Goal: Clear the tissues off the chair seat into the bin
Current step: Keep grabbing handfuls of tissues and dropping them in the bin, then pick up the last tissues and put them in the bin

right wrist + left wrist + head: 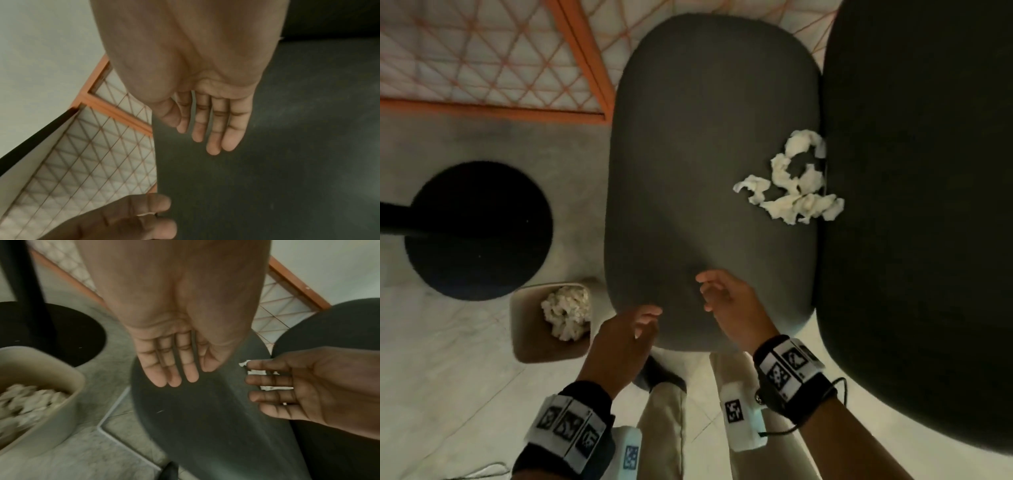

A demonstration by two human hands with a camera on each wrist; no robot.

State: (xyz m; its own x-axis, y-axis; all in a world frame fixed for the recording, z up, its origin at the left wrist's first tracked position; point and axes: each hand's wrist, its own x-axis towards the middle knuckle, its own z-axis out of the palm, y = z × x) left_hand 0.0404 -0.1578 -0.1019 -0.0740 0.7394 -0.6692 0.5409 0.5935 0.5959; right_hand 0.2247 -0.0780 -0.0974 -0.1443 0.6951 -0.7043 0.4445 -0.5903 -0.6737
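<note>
Crumpled white tissues lie in a loose heap on the right side of the dark grey chair seat, against the backrest. A beige bin on the floor left of the seat holds a wad of tissue. My left hand hovers at the seat's near edge, fingers relaxed, holding nothing; the left wrist view shows its fingers straight over the seat. My right hand is just above the near part of the seat, open and empty, with its fingers extended in the right wrist view.
The dark chair backrest fills the right. A black round table base with its pole stands on the floor at left. An orange-framed mesh panel is beyond. My legs are close to the seat's near edge.
</note>
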